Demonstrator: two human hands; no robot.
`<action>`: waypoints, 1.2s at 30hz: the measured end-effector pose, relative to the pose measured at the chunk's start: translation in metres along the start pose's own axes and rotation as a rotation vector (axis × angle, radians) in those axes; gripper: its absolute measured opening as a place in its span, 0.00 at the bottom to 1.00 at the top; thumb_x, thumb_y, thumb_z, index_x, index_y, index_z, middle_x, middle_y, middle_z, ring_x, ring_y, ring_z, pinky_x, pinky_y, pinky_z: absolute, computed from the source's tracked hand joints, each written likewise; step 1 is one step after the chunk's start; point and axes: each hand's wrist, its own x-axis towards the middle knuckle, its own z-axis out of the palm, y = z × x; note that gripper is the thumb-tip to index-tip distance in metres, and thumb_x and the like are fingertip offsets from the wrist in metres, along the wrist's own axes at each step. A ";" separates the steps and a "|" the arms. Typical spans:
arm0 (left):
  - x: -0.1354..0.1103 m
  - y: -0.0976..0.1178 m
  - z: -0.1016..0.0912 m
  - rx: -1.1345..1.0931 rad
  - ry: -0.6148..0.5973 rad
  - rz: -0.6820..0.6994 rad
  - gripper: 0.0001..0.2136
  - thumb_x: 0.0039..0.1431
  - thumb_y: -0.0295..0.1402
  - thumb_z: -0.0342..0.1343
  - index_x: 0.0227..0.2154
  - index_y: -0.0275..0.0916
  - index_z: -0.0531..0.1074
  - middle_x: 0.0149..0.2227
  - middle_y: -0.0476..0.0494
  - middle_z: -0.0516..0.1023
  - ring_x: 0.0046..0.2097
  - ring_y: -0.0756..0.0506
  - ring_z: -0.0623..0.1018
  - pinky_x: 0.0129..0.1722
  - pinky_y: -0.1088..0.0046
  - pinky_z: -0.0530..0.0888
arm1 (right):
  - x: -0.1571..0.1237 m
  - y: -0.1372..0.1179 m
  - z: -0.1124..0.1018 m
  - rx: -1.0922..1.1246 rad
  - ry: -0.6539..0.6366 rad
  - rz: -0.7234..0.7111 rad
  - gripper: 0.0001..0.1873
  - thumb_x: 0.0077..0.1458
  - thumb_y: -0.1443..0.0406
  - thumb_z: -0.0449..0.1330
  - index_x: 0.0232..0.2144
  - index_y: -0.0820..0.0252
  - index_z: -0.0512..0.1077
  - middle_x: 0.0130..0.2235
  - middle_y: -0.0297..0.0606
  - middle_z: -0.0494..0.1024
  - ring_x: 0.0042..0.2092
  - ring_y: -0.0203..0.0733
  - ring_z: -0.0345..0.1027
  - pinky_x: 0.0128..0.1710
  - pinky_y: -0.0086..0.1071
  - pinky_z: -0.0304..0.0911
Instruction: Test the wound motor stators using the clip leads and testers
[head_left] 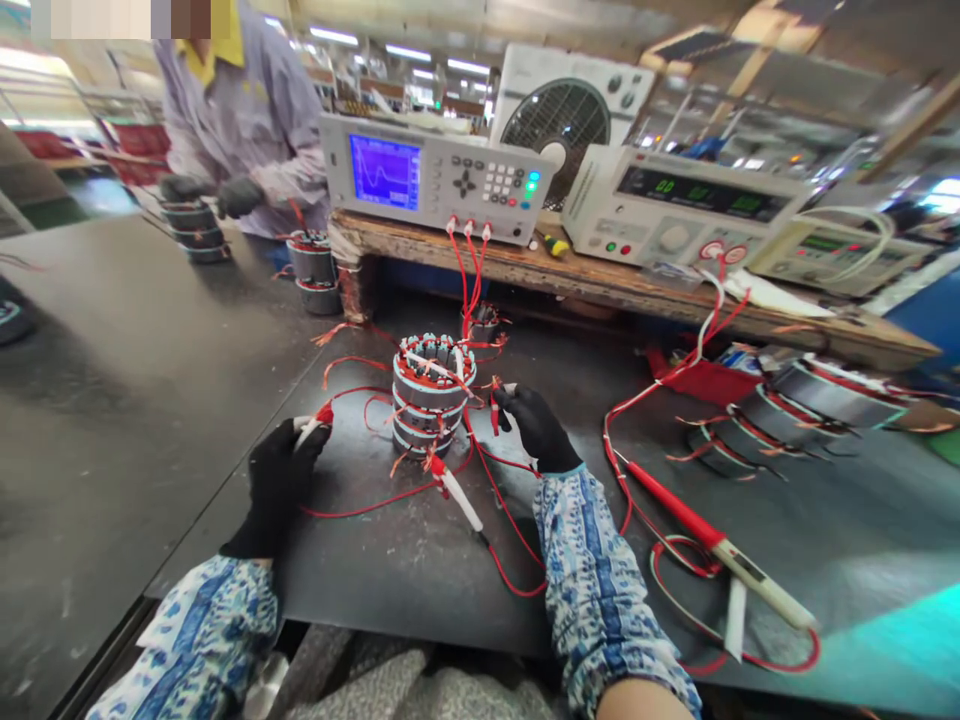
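Note:
A stack of wound motor stators (432, 395) with red wires stands on the dark bench in front of me. My left hand (279, 480), in a black glove, is closed on a red and white clip lead (313, 423) left of the stack. My right hand (536, 427), also gloved, pinches a small red clip (495, 400) on a wire just right of the stack. A third white and red clip (454, 490) lies on the bench at the stack's foot, attached to a stator lead.
A grey tester with a blue screen (435, 175), a fan (562, 115) and a second meter (675, 205) sit on a wooden shelf. A red probe pen (712, 540) and more stators (795, 400) lie right. Another person (240, 120) handles stators at back left.

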 end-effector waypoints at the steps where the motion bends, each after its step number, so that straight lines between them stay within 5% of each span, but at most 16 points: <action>1: 0.000 0.000 0.000 0.007 0.003 -0.001 0.18 0.55 0.51 0.61 0.35 0.41 0.80 0.27 0.48 0.79 0.33 0.44 0.77 0.33 0.69 0.69 | 0.001 0.002 0.000 0.010 -0.011 -0.018 0.35 0.61 0.31 0.51 0.23 0.53 0.63 0.22 0.31 0.68 0.27 0.38 0.63 0.33 0.34 0.59; 26: -0.002 0.000 0.002 0.018 0.004 0.033 0.19 0.57 0.53 0.58 0.33 0.41 0.79 0.28 0.48 0.80 0.35 0.42 0.79 0.35 0.69 0.72 | 0.007 0.019 0.003 0.083 0.007 -0.081 0.33 0.63 0.36 0.56 0.23 0.55 0.68 0.22 0.33 0.71 0.27 0.40 0.66 0.32 0.35 0.60; 32: 0.009 -0.019 -0.011 0.166 0.037 0.118 0.18 0.63 0.51 0.54 0.34 0.42 0.79 0.30 0.43 0.81 0.36 0.41 0.79 0.34 0.68 0.73 | -0.004 0.025 0.007 0.262 0.168 0.016 0.32 0.58 0.36 0.60 0.19 0.54 0.67 0.20 0.31 0.65 0.26 0.39 0.60 0.33 0.36 0.61; 36: 0.027 -0.032 -0.016 0.398 -0.049 0.251 0.14 0.62 0.49 0.58 0.33 0.43 0.79 0.35 0.42 0.82 0.40 0.39 0.80 0.37 0.68 0.74 | -0.045 0.012 0.042 0.294 -0.290 0.163 0.27 0.51 0.42 0.70 0.22 0.57 0.74 0.25 0.32 0.73 0.31 0.39 0.65 0.37 0.35 0.64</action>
